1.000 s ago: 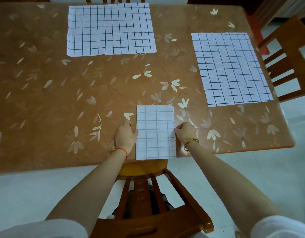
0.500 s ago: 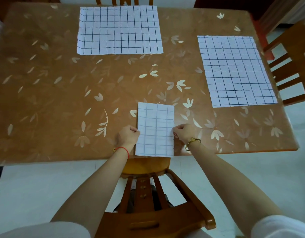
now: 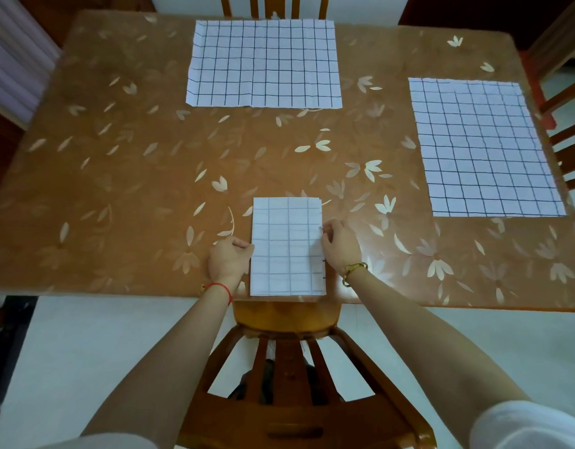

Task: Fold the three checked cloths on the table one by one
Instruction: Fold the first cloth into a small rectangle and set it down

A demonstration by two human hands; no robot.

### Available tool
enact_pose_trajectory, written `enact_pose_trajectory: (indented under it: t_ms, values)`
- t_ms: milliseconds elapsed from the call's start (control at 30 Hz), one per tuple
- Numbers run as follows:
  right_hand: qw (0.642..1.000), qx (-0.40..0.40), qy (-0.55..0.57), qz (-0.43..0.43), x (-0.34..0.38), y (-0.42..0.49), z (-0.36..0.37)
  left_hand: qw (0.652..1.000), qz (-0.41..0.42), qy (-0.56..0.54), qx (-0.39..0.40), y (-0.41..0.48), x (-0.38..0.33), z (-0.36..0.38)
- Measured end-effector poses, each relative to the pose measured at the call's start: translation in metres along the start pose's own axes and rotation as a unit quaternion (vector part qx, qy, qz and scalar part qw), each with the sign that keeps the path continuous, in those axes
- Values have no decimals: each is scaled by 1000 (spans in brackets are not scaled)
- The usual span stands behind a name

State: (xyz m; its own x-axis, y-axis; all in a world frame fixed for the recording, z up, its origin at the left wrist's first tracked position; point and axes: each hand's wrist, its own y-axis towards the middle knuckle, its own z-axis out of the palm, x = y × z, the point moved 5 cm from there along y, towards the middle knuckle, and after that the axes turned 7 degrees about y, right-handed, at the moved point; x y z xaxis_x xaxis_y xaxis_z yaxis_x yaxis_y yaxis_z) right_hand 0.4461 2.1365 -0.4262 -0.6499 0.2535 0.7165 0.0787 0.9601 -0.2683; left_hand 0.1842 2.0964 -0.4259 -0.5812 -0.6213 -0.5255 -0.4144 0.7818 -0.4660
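Squaring the folded checked cloth [image 3: 287, 247] near the table [image 3: 133, 189] edge: your right hand [image 3: 341, 246] pinches its side, left hand [image 3: 229, 262] curled alongside, grip unclear.

You work on a smooth, glossy table [image 3: 117, 189] that catches glare. Your folded cloth [image 3: 287, 247] looks matt and woven. The chair [image 3: 286, 319] is varnished wood.
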Motion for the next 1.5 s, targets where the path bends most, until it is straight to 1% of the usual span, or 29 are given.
enact_pose_trajectory:
  t_ms: [67,133,167,233,267,367,533,700,833,967,1033,1067,1133,1200,1233,1300,1433,1500]
  values:
    - [994,8,-80,-67,14,7,8,997,54,46,-24,5,-6,-7]
    - [978,28,-159,-132,28,14,18,989,129,63,-34,13,-16,-9]
    - [968,40,-192,-157,34,16,24,979,183,78,-32,18,-24,-8]
    - [949,69,-242,-188,44,22,37,947,285,148,-18,27,-38,0]
    - [942,85,-259,-196,47,24,43,932,310,187,-9,30,-44,3]
    - [929,117,-284,-207,57,30,58,904,324,277,12,36,-56,11]
    - [904,138,-336,-228,63,41,72,879,316,351,58,48,-57,24]
    - [910,152,-341,-179,54,49,72,871,310,372,84,56,-52,25]
    - [915,130,-348,-156,37,48,55,872,308,370,84,55,-49,23]
    - [926,99,-348,-111,11,45,32,865,314,383,83,55,-47,22]
    - [932,100,-337,-91,3,44,23,871,308,376,68,53,-48,21]
    - [935,102,-330,-85,2,43,21,881,300,362,48,52,-48,19]
    - [939,105,-319,-80,5,44,19,912,270,308,-8,46,-46,15]
    - [944,103,-306,-70,9,45,20,949,211,228,-46,39,-40,12]
    - [947,100,-299,-65,10,44,20,966,176,185,-49,37,-36,11]
    - [953,97,-281,-52,12,43,22,983,128,130,-35,36,-29,15]
    - [967,94,-234,-29,19,40,22,995,86,50,1,39,-19,21]
    - [973,85,-214,-32,24,40,22,997,73,19,14,39,-20,20]
